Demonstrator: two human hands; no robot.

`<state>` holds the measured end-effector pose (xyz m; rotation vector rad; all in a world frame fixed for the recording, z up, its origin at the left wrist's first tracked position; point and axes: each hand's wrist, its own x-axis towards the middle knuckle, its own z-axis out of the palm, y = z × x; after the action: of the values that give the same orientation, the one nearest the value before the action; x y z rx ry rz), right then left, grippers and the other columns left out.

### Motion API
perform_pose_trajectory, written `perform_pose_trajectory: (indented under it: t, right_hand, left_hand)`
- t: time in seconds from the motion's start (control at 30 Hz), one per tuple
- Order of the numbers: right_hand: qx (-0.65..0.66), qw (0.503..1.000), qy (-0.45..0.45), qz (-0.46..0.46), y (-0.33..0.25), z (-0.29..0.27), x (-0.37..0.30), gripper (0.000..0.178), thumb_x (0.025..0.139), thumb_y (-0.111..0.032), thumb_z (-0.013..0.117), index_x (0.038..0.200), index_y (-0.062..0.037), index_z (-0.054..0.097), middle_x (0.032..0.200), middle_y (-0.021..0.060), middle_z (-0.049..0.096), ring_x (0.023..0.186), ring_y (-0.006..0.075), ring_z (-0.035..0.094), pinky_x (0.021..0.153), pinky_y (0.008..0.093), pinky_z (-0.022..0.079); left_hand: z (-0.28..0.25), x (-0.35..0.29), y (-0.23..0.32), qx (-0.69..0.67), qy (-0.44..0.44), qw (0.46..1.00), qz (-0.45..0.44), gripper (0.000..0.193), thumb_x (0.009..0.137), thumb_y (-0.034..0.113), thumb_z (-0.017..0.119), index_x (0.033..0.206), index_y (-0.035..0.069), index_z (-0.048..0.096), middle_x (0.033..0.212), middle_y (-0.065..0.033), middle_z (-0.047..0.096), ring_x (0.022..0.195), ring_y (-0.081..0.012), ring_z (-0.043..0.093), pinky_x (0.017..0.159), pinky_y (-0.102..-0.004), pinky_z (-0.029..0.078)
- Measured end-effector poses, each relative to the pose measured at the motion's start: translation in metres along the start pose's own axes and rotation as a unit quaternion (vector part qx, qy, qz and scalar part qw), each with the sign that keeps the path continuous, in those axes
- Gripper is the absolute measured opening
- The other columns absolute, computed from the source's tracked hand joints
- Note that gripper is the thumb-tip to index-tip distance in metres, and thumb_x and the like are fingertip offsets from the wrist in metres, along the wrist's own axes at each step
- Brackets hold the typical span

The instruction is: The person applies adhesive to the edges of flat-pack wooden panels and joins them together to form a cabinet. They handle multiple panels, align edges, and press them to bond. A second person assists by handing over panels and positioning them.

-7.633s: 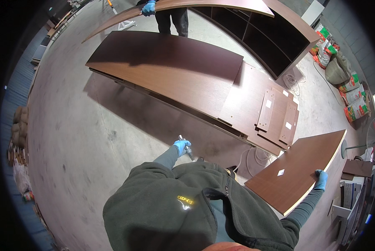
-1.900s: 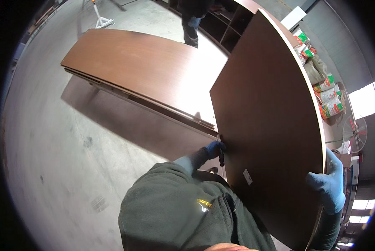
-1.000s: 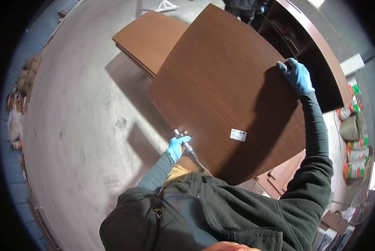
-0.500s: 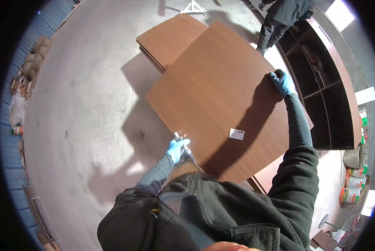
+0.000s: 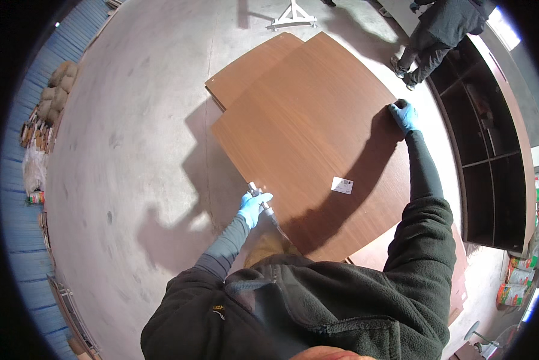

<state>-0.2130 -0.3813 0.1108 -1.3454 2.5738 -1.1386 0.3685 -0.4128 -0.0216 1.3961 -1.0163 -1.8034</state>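
A large brown wood-grain panel (image 5: 305, 126) spreads out in front of my body, with a small white label (image 5: 342, 185) on its face. Blue gloves cover both hands. My right hand (image 5: 405, 116) grips the panel's far right edge with bent fingers. At the near left edge, my left hand (image 5: 252, 207) is closed round a silver, tube-shaped tool (image 5: 268, 210), whose exact kind I cannot make out. The tool lies along that edge, and its lower end runs toward my body. Beneath the large panel, other brown panels (image 5: 245, 65) stick out at the far left.
A person in dark clothes (image 5: 440, 42) stands at the far right. Beside them runs a dark open shelf cabinet (image 5: 482, 174). A white metal stand (image 5: 294, 17) is on the floor beyond the panels. Sacks (image 5: 58, 90) line the blue wall at left.
My view has shifted a little, and the panel and lower boards appear turned slightly. The other person's feet have moved. Both my hands keep their holds.
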Motion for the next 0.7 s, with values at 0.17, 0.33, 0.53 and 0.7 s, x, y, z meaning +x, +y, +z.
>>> perform_pose_trajectory:
  t: [0.17, 0.33, 0.53, 0.7]
  right_hand:
    - [0.048, 0.999, 0.022, -0.009, 0.006, 0.024, 0.027, 0.042, 0.089, -0.036, 0.068, 0.117, -0.0052, 0.074, 0.113, 0.0197, 0.076, 0.108, 0.0362, 0.072, 0.096, 0.0436, 0.055]
    - [0.08, 0.997, 0.017, -0.003, 0.019, 0.02, 0.025, 0.043, 0.089, -0.033, 0.068, 0.122, -0.0054, 0.073, 0.118, 0.0196, 0.075, 0.114, 0.035, 0.071, 0.099, 0.0429, 0.054]
    - [0.103, 0.995, 0.01, -0.003, 0.027, 0.009, 0.025, 0.044, 0.088, -0.031, 0.07, 0.122, -0.0041, 0.073, 0.118, 0.0204, 0.074, 0.114, 0.0342, 0.071, 0.098, 0.0419, 0.055]
    - [0.103, 0.994, -0.028, -0.001, 0.025, 0.024, 0.042, 0.045, 0.089, -0.032, 0.069, 0.125, -0.0047, 0.072, 0.121, 0.0207, 0.073, 0.116, 0.0349, 0.07, 0.1, 0.0416, 0.054]
  left_hand:
    - [0.012, -0.008, 0.009, -0.041, 0.018, 0.999, 0.002, 0.033, 0.079, 0.003, 0.082, 0.095, 0.017, 0.058, 0.087, 0.0018, 0.059, 0.078, -0.014, 0.062, 0.064, -0.0349, 0.055]
    - [0.023, -0.018, 0.004, -0.034, 0.026, 0.998, 0.04, 0.028, 0.079, 0.001, 0.081, 0.095, 0.014, 0.061, 0.086, 0.002, 0.061, 0.072, -0.014, 0.063, 0.06, -0.0313, 0.055]
    - [0.036, -0.038, 0.003, -0.005, 0.091, 0.994, 0.058, 0.028, 0.08, 0.0, 0.08, 0.097, 0.015, 0.062, 0.091, 0.0036, 0.063, 0.082, -0.0125, 0.063, 0.069, -0.031, 0.054]
    - [0.044, -0.054, 0.007, -0.018, 0.119, 0.992, 0.043, 0.038, 0.078, -0.001, 0.083, 0.102, 0.015, 0.059, 0.094, 0.0042, 0.061, 0.08, -0.0126, 0.061, 0.069, -0.031, 0.053]
